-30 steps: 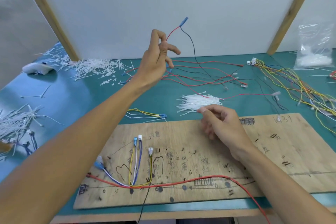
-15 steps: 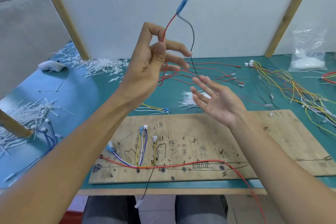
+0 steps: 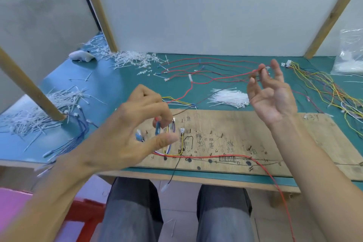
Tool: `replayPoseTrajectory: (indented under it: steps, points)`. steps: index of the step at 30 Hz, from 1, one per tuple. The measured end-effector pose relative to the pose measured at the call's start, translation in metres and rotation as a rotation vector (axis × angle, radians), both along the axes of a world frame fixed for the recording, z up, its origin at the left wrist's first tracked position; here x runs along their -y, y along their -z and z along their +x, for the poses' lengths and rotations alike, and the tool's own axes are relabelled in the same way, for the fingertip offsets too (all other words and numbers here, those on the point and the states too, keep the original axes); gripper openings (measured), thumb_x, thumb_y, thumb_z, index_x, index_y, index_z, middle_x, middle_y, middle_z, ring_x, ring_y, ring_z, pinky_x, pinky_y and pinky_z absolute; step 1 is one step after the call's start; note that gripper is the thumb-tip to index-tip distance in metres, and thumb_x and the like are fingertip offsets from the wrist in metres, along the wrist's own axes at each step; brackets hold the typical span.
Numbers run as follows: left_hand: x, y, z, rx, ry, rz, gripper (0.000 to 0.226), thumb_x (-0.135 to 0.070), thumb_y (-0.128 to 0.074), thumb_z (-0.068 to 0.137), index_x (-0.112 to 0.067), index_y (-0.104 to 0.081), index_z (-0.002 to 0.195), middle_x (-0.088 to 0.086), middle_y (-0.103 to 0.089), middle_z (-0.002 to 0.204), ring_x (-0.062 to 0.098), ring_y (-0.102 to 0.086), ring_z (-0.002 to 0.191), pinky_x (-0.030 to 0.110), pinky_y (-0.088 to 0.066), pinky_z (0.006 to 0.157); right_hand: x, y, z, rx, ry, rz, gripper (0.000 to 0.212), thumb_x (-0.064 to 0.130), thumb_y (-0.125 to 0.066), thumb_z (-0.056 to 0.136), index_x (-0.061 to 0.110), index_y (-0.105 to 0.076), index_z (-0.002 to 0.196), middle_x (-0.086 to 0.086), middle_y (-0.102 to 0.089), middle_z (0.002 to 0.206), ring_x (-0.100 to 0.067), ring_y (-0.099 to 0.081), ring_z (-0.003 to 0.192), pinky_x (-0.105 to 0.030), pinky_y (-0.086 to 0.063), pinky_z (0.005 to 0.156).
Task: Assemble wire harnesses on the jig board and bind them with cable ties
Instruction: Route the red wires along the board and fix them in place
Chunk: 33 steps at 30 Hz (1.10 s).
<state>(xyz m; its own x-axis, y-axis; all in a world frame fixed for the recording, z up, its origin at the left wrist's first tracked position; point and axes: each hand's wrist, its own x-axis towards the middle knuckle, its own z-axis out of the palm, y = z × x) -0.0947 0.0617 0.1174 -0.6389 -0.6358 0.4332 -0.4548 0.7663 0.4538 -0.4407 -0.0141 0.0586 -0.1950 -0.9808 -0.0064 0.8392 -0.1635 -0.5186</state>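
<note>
The wooden jig board [image 3: 284, 143] lies at the table's front edge, with blue, yellow and white wires [image 3: 181, 143] routed at its left and a long red wire [image 3: 235, 156] along its lower line. My left hand [image 3: 137, 129] hovers over the board's left part and pinches a red-and-black wire pair just above its blue terminal [image 3: 157, 130]. My right hand [image 3: 273, 96] is raised palm-up over the board's far edge, and its fingertips hold the far part of that red wire [image 3: 225, 77]. Between my hands lies a bundle of white cable ties [image 3: 229, 97].
More red and black wires [image 3: 196, 65] lie on the green table behind. A yellow, multicoloured wire bundle [image 3: 324, 88] and a plastic bag [image 3: 351, 55] are at the right. Cut tie scraps [image 3: 133, 58] and a wooden post [image 3: 29, 88] are at the left. My knees show below the table edge.
My left hand came down from head height to the board's left part, bringing the blue terminal with it. My right hand rose to the right and took up the red wire.
</note>
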Motion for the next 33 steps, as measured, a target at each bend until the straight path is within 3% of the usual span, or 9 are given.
replayPoseTrajectory:
  steps: [4, 10, 13, 15, 20, 24, 27, 29, 33]
  points:
    - [-0.016, 0.016, 0.012, -0.136, -0.101, -0.111, 0.020, -0.033, -0.067, 0.098, -0.021, -0.057, 0.085, -0.012, -0.056, 0.088, 0.024, -0.051, 0.102, 0.025, -0.042, 0.087, -0.012, -0.005, 0.002, 0.008, -0.013, -0.006, 0.051, -0.009, -0.056, 0.096, 0.029, -0.060, 0.131, -0.001, -0.072, 0.105, -0.019, -0.071, 0.088, -0.028, -0.058, 0.080]
    - [-0.034, 0.032, 0.031, -0.647, -0.104, 0.161, 0.006, -0.012, -0.062, 0.104, -0.015, -0.057, 0.104, 0.006, -0.074, 0.090, 0.032, -0.067, 0.061, 0.039, -0.058, 0.060, -0.027, -0.007, 0.003, 0.074, -0.099, 0.032, 0.036, 0.003, -0.069, 0.089, 0.011, -0.068, 0.125, 0.001, -0.070, 0.108, -0.018, -0.066, 0.091, -0.027, -0.055, 0.085]
    - [-0.037, 0.029, 0.043, -0.799, -0.092, 0.234, 0.029, -0.004, -0.057, 0.104, -0.013, -0.061, 0.131, 0.012, -0.074, 0.090, 0.034, -0.075, 0.071, 0.040, -0.065, 0.065, -0.028, -0.004, -0.002, 0.013, -0.099, 0.099, 0.029, 0.006, -0.067, 0.096, 0.013, -0.067, 0.124, 0.003, -0.071, 0.101, -0.014, -0.068, 0.088, -0.023, -0.057, 0.079]
    - [-0.041, 0.028, 0.049, -0.829, -0.056, 0.283, 0.023, -0.003, -0.056, 0.103, -0.011, -0.071, 0.117, 0.012, -0.073, 0.088, 0.036, -0.075, 0.077, 0.041, -0.065, 0.071, -0.028, -0.001, -0.003, -0.076, -0.104, 0.144, 0.027, 0.004, -0.061, 0.100, 0.015, -0.065, 0.124, 0.001, -0.071, 0.102, -0.013, -0.069, 0.088, -0.020, -0.058, 0.078]
    - [-0.049, 0.024, 0.045, -0.910, 0.060, 0.413, 0.019, 0.003, -0.058, 0.099, -0.010, -0.072, 0.097, 0.012, -0.065, 0.079, 0.036, -0.065, 0.064, 0.035, -0.056, 0.063, -0.037, 0.001, -0.001, -0.714, -0.129, 0.289, 0.020, 0.011, -0.066, 0.101, 0.016, -0.064, 0.121, -0.011, -0.079, 0.109, -0.021, -0.078, 0.081, -0.025, -0.062, 0.065]
    - [-0.051, 0.031, 0.031, -0.944, 0.132, 0.558, 0.019, 0.006, -0.052, 0.099, -0.005, -0.067, 0.100, 0.012, -0.059, 0.077, 0.030, -0.053, 0.062, 0.034, -0.048, 0.060, -0.054, -0.005, 0.006, -1.567, -0.119, 0.463, 0.017, 0.036, -0.068, 0.102, 0.024, -0.067, 0.115, -0.012, -0.078, 0.073, -0.023, -0.072, 0.051, -0.026, -0.048, 0.042]
    - [-0.052, 0.042, 0.022, -0.963, 0.159, 0.662, 0.016, 0.000, -0.051, 0.100, -0.004, -0.066, 0.103, 0.014, -0.056, 0.078, 0.028, -0.050, 0.064, 0.034, -0.044, 0.063, -0.064, -0.017, 0.024, -2.101, 0.023, 0.424, 0.028, 0.055, -0.063, 0.099, 0.030, -0.074, 0.103, 0.001, -0.070, 0.055, -0.021, -0.067, 0.052, -0.028, -0.046, 0.055]
    - [-0.054, 0.049, 0.017, -0.970, 0.184, 0.700, 0.016, 0.001, -0.050, 0.101, -0.002, -0.065, 0.104, 0.015, -0.056, 0.078, 0.028, -0.050, 0.066, 0.033, -0.044, 0.063, -0.073, -0.021, 0.054, -2.168, 0.124, 0.175, 0.046, 0.069, -0.056, 0.095, 0.029, -0.079, 0.093, 0.007, -0.066, 0.059, -0.020, -0.065, 0.066, -0.032, -0.047, 0.061]
    - [-0.053, 0.055, 0.014, -1.002, 0.240, 0.723, 0.017, 0.001, -0.049, 0.102, -0.003, -0.064, 0.108, 0.014, -0.057, 0.080, 0.029, -0.049, 0.068, 0.035, -0.044, 0.065, -0.082, -0.023, 0.120, -1.894, -0.311, 0.018, 0.062, 0.088, -0.038, 0.089, 0.041, -0.077, 0.086, 0.034, -0.069, 0.075, 0.016, -0.061, 0.077, -0.025, -0.043, 0.067]
